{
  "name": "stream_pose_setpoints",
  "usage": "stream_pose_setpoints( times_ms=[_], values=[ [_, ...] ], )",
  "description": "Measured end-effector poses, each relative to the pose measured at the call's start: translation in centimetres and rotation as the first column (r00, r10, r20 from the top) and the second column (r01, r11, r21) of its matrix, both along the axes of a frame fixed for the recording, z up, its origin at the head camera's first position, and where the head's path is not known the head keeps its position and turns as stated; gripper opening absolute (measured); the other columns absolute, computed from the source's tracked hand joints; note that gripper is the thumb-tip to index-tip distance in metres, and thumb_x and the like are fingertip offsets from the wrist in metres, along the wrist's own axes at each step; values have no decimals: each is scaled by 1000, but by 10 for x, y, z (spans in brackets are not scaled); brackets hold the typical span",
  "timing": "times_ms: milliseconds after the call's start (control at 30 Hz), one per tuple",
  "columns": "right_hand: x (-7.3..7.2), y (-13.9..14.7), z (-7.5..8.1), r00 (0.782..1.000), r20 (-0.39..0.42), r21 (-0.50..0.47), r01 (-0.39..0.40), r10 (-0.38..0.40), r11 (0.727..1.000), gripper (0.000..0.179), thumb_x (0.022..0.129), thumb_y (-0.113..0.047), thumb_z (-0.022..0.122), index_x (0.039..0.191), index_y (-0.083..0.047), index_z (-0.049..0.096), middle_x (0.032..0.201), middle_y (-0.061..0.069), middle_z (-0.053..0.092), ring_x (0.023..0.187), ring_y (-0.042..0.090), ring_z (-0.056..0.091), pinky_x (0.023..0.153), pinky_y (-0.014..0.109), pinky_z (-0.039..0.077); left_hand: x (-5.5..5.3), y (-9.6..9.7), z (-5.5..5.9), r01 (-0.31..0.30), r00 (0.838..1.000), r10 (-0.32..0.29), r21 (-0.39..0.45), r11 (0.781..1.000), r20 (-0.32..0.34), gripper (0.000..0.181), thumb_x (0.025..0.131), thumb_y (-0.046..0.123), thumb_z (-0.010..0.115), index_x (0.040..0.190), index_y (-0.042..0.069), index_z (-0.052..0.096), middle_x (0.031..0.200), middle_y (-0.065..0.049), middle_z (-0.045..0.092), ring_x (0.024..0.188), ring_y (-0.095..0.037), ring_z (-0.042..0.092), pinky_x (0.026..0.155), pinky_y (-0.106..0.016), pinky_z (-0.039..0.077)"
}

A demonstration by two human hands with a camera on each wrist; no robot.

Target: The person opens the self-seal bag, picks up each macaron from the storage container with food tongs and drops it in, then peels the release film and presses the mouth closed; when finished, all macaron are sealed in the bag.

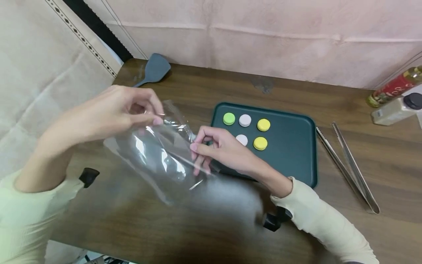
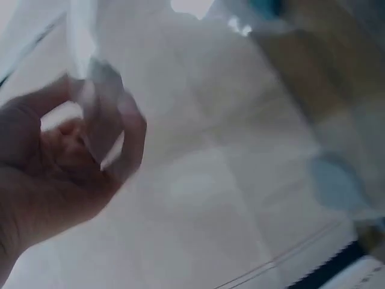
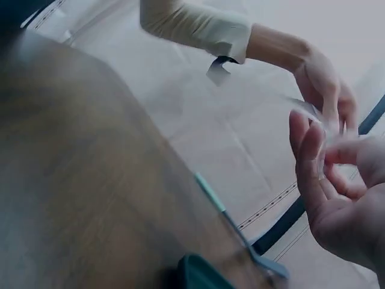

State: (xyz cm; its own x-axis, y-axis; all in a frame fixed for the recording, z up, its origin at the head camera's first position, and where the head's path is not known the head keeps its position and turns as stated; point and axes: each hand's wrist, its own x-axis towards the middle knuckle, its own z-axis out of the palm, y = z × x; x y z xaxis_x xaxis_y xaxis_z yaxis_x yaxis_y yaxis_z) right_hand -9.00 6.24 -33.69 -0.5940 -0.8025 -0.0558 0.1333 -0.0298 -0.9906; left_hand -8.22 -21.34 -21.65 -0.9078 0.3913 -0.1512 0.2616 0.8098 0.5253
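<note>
A clear, shiny plastic bag [image 1: 155, 154] hangs between the two hands above the wooden table. My left hand [image 1: 115, 113] pinches its upper left edge between thumb and fingers. At the bag's right side, my right hand [image 1: 227, 150] pinches the film between thumb and forefinger, with other fingers seen behind or through it. In the left wrist view, the left hand [image 2: 66, 162] has thumb and fingertips meeting on the film. The right wrist view has the right hand [image 3: 355, 192] close to the left one, the film between its fingers.
Behind the right hand lies a dark green tray [image 1: 290, 150] with a green disc [image 1: 229, 118], two white discs [image 1: 245, 120] and two yellow discs [image 1: 263, 125]. Metal tongs [image 1: 352, 172], a red-labelled bottle [image 1: 393, 88] and a black-capped bottle [image 1: 395, 109] are at right; a grey-blue spatula [image 1: 156, 68] is at back left.
</note>
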Motion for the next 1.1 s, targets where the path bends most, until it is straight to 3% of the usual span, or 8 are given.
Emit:
stream_pose_setpoints(
  times_ms=[100, 333, 400, 500, 633, 700, 933, 1100],
  values=[
    [-7, -7, -8, 997, 62, 43, 34, -37, 998, 8, 110, -6, 65, 107, 0, 61, 97, 18, 75, 80, 32, 82, 71, 38, 67, -22, 3, -23, -31, 999, 29, -42, 999, -47, 16, 105, 17, 77, 119, 10, 72, 92, -1, 80, 77, -17, 71, 73, -32, 52],
    [-31, -22, -23, 985, 139, 159, 79, -102, 984, 9, 108, -5, 69, 104, -1, 61, 104, 19, 76, 83, 21, 83, 76, 35, 68, -60, 11, -92, 65, 983, -65, -7, 998, -173, 26, 105, 4, 73, 129, -1, 68, 114, -17, 76, 99, -32, 70, 87, -48, 55],
    [-36, -26, -26, 976, 180, 139, 98, -123, 985, 7, 109, -1, 65, 104, 0, 60, 111, 27, 75, 86, 23, 83, 78, 34, 67, -60, 12, -105, 67, 957, -67, -8, 998, -282, 33, 104, 4, 75, 134, -2, 65, 130, -23, 68, 113, -39, 63, 96, -52, 51],
    [-40, -31, -32, 962, 212, 106, 153, -172, 983, 9, 109, 6, 58, 102, 0, 57, 121, 36, 71, 95, 27, 84, 86, 36, 67, -49, 13, -117, 36, 889, -38, -12, 999, -457, 37, 103, 8, 78, 134, -5, 64, 140, -27, 57, 125, -45, 53, 106, -58, 46],
    [-42, -38, -38, 933, 232, 47, 273, -276, 961, 16, 109, 11, 53, 99, -1, 54, 124, 39, 68, 109, 39, 81, 94, 41, 64, -19, 17, -125, -39, 839, 32, -2, 999, -543, 37, 103, 18, 78, 129, -5, 64, 132, -25, 59, 116, -42, 59, 99, -56, 52],
    [-42, -39, -41, 910, 255, 12, 336, -328, 942, 17, 109, 12, 52, 98, -2, 53, 120, 36, 69, 113, 42, 79, 96, 42, 64, -4, 20, -127, -81, 845, 72, 8, 997, -530, 40, 103, 21, 77, 130, -5, 62, 128, -23, 61, 110, -39, 62, 92, -54, 56],
    [-38, -45, -48, 851, 299, 12, 450, -433, 893, 22, 109, 9, 55, 94, -6, 54, 109, 15, 72, 119, 35, 77, 90, 29, 65, 22, 28, -144, -125, 938, 134, 49, 991, -320, 53, 101, 36, 82, 135, 0, 64, 132, -19, 68, 101, -32, 68, 84, -50, 61],
    [-35, -52, -50, 819, 377, 19, 461, -434, 887, 23, 105, 16, 59, 106, -6, 53, 108, 12, 69, 110, 33, 81, 84, 29, 66, 23, 26, -161, -78, 923, 118, 120, 990, -365, 46, 101, 24, 84, 136, 0, 66, 136, -17, 68, 115, -34, 68, 97, -50, 59]
  ],
)
